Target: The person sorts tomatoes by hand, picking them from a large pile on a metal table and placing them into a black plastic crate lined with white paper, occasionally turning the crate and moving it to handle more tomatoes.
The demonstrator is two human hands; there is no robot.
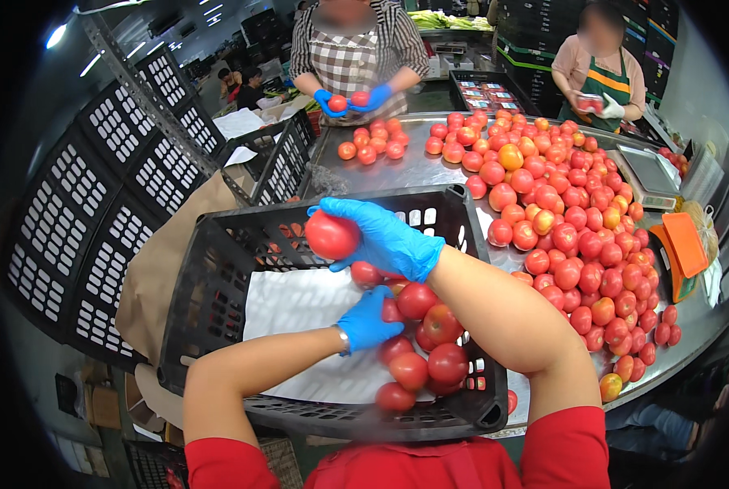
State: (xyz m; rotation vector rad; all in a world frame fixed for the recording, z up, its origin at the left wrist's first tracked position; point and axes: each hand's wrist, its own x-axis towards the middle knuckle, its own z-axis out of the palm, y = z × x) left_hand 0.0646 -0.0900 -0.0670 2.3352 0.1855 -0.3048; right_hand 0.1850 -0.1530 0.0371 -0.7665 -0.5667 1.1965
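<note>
My right hand (389, 238), in a blue glove, holds a large red tomato (332, 235) above a black plastic crate (181, 293). Lower down, inside the crate, my gloved left hand (370, 322) has its fingers and thumb around another tomato (391, 310). Several red tomatoes (408, 370) lie heaped along the crate's right side. White paper (297, 305) lines the crate floor and shows bare on the left. Part of the heap is hidden under my right hand and forearm.
A metal table (413, 165) carries a big pile of tomatoes (560, 214), a scale (645, 174) and an orange-topped scale (685, 244). Opposite, a person in blue gloves (355, 101) holds tomatoes; another (602, 85) holds a pack. Black crates (107, 183) stand stacked at left.
</note>
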